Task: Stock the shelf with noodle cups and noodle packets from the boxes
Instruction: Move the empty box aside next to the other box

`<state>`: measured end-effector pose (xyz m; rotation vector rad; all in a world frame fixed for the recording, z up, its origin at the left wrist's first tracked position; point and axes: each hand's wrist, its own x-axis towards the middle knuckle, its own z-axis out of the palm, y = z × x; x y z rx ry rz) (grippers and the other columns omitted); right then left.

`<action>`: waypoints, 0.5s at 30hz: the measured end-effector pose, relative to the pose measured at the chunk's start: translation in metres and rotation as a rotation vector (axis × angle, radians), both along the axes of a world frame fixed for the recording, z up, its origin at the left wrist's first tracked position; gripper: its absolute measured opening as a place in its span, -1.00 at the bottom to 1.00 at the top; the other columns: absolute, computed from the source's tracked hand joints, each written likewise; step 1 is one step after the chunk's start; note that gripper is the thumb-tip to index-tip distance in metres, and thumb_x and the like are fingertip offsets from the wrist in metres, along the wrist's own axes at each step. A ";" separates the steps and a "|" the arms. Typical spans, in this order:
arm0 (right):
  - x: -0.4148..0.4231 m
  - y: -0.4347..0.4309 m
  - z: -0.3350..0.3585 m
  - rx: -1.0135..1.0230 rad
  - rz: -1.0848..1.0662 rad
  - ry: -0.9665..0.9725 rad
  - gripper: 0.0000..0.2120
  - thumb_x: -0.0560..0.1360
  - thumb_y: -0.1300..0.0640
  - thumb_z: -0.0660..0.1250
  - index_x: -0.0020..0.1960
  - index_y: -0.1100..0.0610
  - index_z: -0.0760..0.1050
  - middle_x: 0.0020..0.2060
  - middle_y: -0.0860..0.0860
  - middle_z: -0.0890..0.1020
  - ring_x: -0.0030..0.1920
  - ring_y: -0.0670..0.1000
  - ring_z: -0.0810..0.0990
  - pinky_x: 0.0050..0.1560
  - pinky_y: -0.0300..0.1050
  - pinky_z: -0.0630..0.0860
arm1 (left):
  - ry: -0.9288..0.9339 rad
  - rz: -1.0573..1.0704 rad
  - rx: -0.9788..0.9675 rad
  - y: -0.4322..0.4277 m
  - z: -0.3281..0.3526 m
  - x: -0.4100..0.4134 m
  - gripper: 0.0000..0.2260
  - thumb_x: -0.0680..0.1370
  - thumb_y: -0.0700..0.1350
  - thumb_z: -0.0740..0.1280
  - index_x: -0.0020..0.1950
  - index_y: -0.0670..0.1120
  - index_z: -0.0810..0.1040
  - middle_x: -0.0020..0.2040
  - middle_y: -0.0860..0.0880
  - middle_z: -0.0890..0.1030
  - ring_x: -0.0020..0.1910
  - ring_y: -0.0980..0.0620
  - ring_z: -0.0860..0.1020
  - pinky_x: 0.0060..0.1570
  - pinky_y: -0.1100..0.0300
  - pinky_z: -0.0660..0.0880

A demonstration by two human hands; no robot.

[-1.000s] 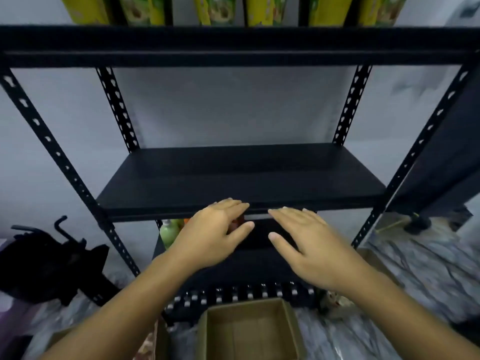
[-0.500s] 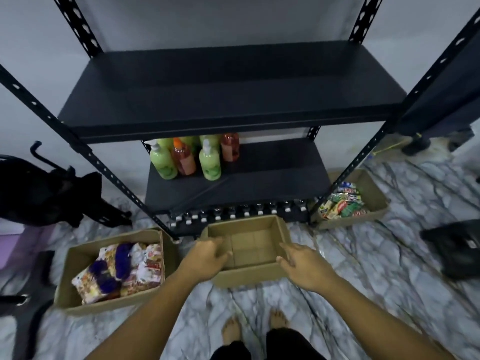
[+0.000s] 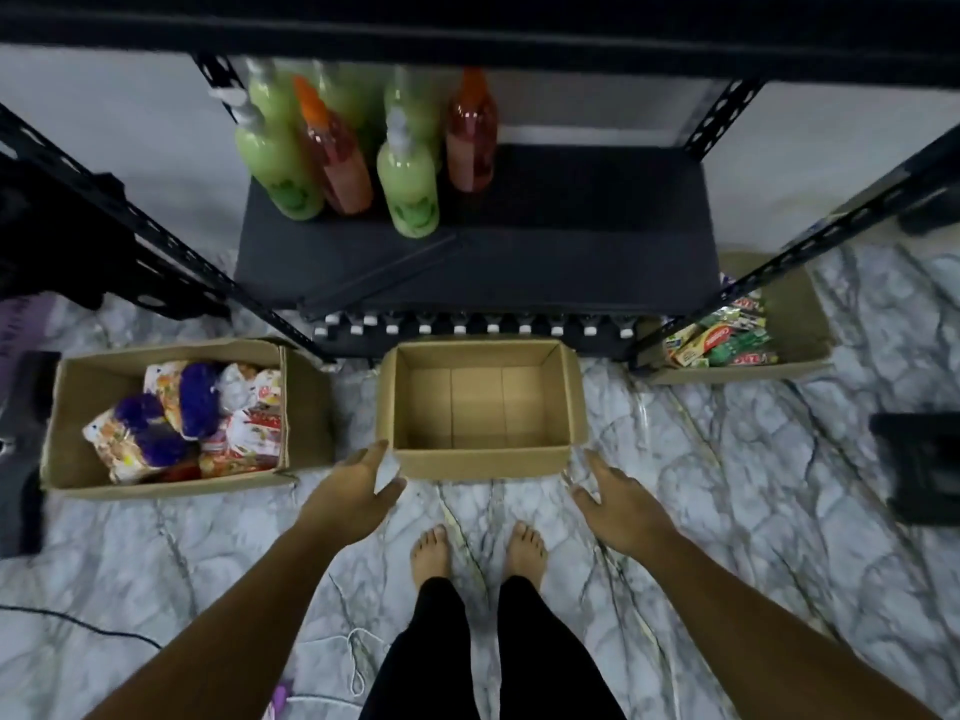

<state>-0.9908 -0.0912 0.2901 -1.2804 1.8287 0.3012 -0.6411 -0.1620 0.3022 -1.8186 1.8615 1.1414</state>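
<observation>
Middle brown cardboard box (image 3: 480,462) empty. Colourful plastic noodle packets (image 3: 192,418) unshelved in left cardboard box (image 3: 156,488). Left hand (image 3: 353,491) and right hand (image 3: 618,504) spread, holding nothing. Stocking judged unfinished.

Light: dim, even indoor light; marble floor (image 3: 727,511) is the brightest area.
Shadows: soft; upper shelf board (image 3: 467,23) nearly black, detail lost.
Blur: bottles (image 3: 405,184) smeared upward; packets (image 3: 182,423) soft.
Distortion: wide-angle; shelf uprights (image 3: 831,226) splay outward at the edges.
</observation>
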 end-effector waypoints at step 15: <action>-0.043 -0.113 -0.313 -0.187 -0.230 0.110 -0.32 0.61 -0.12 0.19 0.62 -0.09 -0.06 0.39 0.16 0.35 0.17 0.37 0.54 0.13 0.27 0.54 | 0.013 0.205 -0.084 -0.107 -0.314 0.002 -0.18 0.60 0.39 0.14 0.65 0.16 -0.30 0.54 -0.29 0.33 0.23 -0.33 0.59 0.12 -0.19 0.54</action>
